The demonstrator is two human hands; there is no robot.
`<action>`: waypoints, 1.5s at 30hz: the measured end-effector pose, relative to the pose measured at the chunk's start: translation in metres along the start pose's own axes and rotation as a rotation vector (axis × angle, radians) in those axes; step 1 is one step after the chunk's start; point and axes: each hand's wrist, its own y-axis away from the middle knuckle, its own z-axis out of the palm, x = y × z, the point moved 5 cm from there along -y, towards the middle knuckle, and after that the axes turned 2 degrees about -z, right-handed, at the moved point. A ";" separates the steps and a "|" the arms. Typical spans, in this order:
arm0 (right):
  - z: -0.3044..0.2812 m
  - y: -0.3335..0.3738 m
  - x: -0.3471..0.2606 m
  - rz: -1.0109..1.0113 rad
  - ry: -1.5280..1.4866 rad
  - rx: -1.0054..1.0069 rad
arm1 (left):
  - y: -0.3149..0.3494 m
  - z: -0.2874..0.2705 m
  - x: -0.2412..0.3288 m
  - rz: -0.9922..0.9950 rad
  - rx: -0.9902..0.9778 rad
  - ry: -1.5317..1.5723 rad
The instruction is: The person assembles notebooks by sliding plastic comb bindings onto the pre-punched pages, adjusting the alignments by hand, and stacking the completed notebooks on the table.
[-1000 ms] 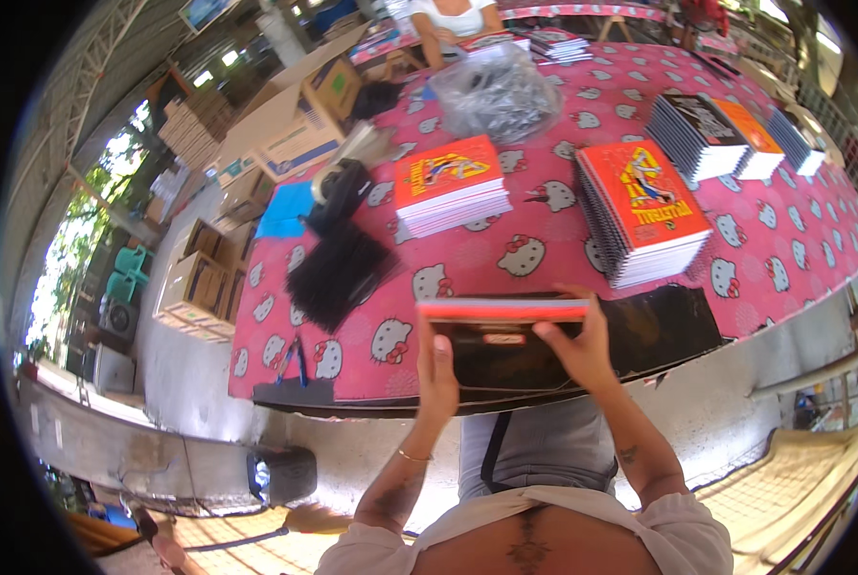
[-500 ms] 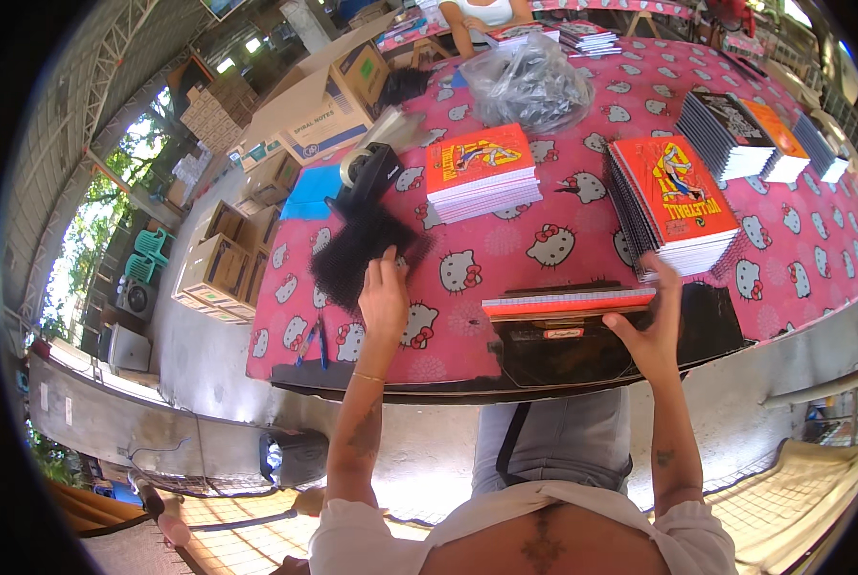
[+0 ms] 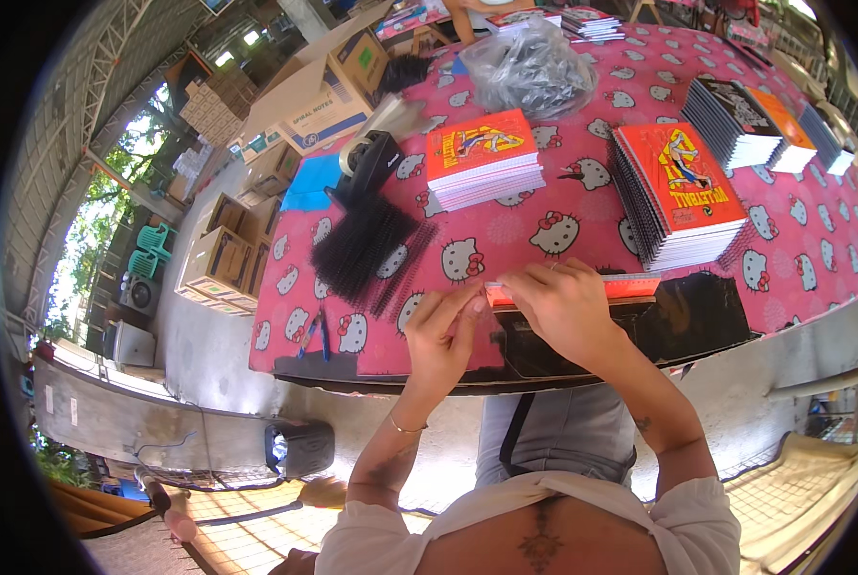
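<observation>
A red-covered notebook (image 3: 630,287) stands on its long edge at the table's front, its row of punched holes facing up, in a dark board-like holder (image 3: 673,321). My right hand (image 3: 571,311) is closed over its left half, thumb and fingers gripping the top edge. At the notebook's left end, my left hand (image 3: 441,335) has its fingertips pinched together; whatever is between them is too small to make out. Left of that hand lies a pile of black plastic spiral coils (image 3: 366,251), with several loose ones at its right side.
A red notebook stack (image 3: 486,158) and a spiral-bound stack (image 3: 678,192) stand beyond my hands. More stacks (image 3: 731,120) are at right. A tape dispenser (image 3: 371,165), blue-handled tool (image 3: 324,335), clear plastic bag (image 3: 534,72) and carton (image 3: 323,101) lie around. Another person's arm (image 3: 460,21) shows at the back.
My left hand has moved right from the coil pile to the notebook's left end, and some coils now lie spread apart. My right hand has slid left from the notebook's right end.
</observation>
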 end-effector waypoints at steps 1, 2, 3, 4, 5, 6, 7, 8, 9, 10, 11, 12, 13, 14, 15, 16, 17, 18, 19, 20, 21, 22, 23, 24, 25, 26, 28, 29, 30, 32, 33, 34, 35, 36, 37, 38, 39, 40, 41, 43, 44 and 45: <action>-0.001 -0.001 0.001 -0.001 -0.005 0.001 | -0.001 0.001 0.000 0.001 0.029 -0.008; -0.001 -0.001 0.001 -0.002 -0.010 0.001 | -0.001 0.002 0.000 0.003 0.026 -0.007; -0.001 -0.001 0.002 0.000 -0.008 0.003 | -0.001 0.002 -0.001 -0.009 0.041 -0.001; 0.000 0.000 0.003 0.002 -0.010 -0.016 | -0.001 0.002 -0.002 -0.024 0.057 0.004; 0.000 0.000 0.003 0.003 -0.012 -0.036 | -0.002 0.003 -0.003 -0.023 0.056 0.004; 0.001 0.000 0.004 0.004 -0.012 -0.035 | -0.004 0.004 -0.002 0.014 0.062 0.003; 0.001 0.001 0.004 -0.007 -0.041 -0.023 | -0.006 0.004 0.000 0.052 0.068 0.004; 0.000 0.001 0.004 -0.019 -0.070 -0.011 | -0.009 0.004 0.001 0.053 0.066 0.007; -0.002 0.000 0.005 -0.017 -0.067 -0.011 | -0.013 0.005 0.001 0.028 0.018 0.017; -0.002 -0.001 0.005 -0.013 -0.054 -0.049 | -0.016 0.005 0.001 0.000 -0.029 0.025; -0.002 -0.001 0.005 -0.010 -0.041 -0.087 | -0.018 0.001 0.000 -0.002 -0.031 0.026; -0.003 0.000 0.005 -0.008 -0.041 -0.089 | -0.020 -0.002 0.000 0.027 -0.088 0.077; -0.002 0.000 0.006 0.004 -0.071 -0.117 | -0.023 -0.004 0.000 0.059 -0.144 0.127; -0.001 0.000 0.006 0.015 -0.102 -0.145 | -0.026 -0.006 0.000 0.061 -0.145 0.127; -0.001 0.000 0.007 0.016 -0.101 -0.143 | -0.030 -0.003 -0.004 -0.008 -0.239 0.152; -0.002 0.001 0.007 -0.003 -0.093 -0.122 | -0.030 0.001 -0.007 -0.079 -0.334 0.176; -0.002 0.001 0.006 -0.021 -0.085 -0.101 | -0.030 0.001 -0.007 -0.078 -0.336 0.175; -0.004 0.000 0.005 -0.019 -0.085 -0.099 | -0.030 0.003 -0.006 -0.028 -0.351 0.121; -0.007 -0.001 0.004 -0.022 -0.088 -0.089 | -0.030 0.005 -0.003 0.020 -0.367 0.072; -0.008 0.000 0.003 -0.025 -0.090 -0.079 | -0.030 0.006 -0.001 0.020 -0.373 0.075; -0.008 0.000 0.004 -0.019 -0.088 -0.081 | -0.031 0.005 0.001 0.001 -0.374 0.064; -0.007 0.000 0.006 -0.001 -0.119 -0.119 | -0.033 0.004 0.003 -0.018 -0.374 0.053; -0.005 0.001 0.008 0.016 -0.151 -0.157 | -0.036 0.003 0.002 -0.017 -0.379 0.055; -0.006 0.001 0.009 0.020 -0.150 -0.157 | -0.041 0.001 0.002 0.013 -0.416 0.094; -0.007 0.000 0.010 0.056 -0.191 -0.187 | -0.042 0.001 0.002 0.042 -0.451 0.131; -0.007 0.000 0.012 0.091 -0.233 -0.217 | -0.042 0.002 0.001 0.040 -0.452 0.130; -0.009 -0.002 0.014 0.093 -0.253 -0.244 | -0.040 0.007 0.002 0.011 -0.463 0.096; -0.008 -0.001 0.015 0.095 -0.272 -0.270 | -0.039 0.009 0.005 0.009 -0.464 0.096; -0.007 -0.001 0.014 0.095 -0.274 -0.271 | -0.039 0.007 0.012 0.065 -0.386 0.066; -0.011 -0.001 0.015 0.098 -0.327 -0.186 | -0.041 0.002 0.014 0.126 -0.306 0.039; -0.011 0.000 0.017 0.097 -0.324 -0.186 | -0.041 0.001 0.001 0.016 -0.414 0.055; -0.009 0.002 0.019 0.096 -0.327 -0.216 | -0.041 0.002 -0.005 -0.096 -0.524 0.068; -0.008 0.003 0.020 0.095 -0.330 -0.247 | -0.041 0.005 -0.004 -0.094 -0.526 0.068; -0.010 0.004 0.020 0.098 -0.329 -0.245 | -0.043 0.008 0.002 -0.005 -0.486 0.048; -0.018 0.001 0.016 0.016 -0.217 -0.165 | -0.045 0.008 0.008 0.086 -0.441 0.025; -0.025 -0.001 0.013 -0.065 -0.104 -0.085 | -0.047 0.007 0.008 0.090 -0.438 0.022; -0.029 0.001 0.011 -0.069 -0.103 -0.081 | -0.048 0.005 0.008 0.145 -0.410 0.000; -0.034 0.005 0.012 -0.034 -0.030 -0.042 | -0.049 0.003 0.008 0.199 -0.379 -0.019; -0.039 0.008 0.014 0.000 0.041 -0.003 | -0.048 0.004 0.007 0.202 -0.373 -0.021; -0.033 0.012 0.020 0.033 0.009 -0.080 | -0.043 0.016 0.002 0.090 -0.491 -0.068; -0.028 0.013 0.024 0.071 -0.025 -0.159 | -0.042 0.020 0.005 0.095 -0.490 -0.066; -0.028 0.012 0.026 0.069 -0.021 -0.157 | -0.043 0.022 0.012 0.178 -0.399 -0.260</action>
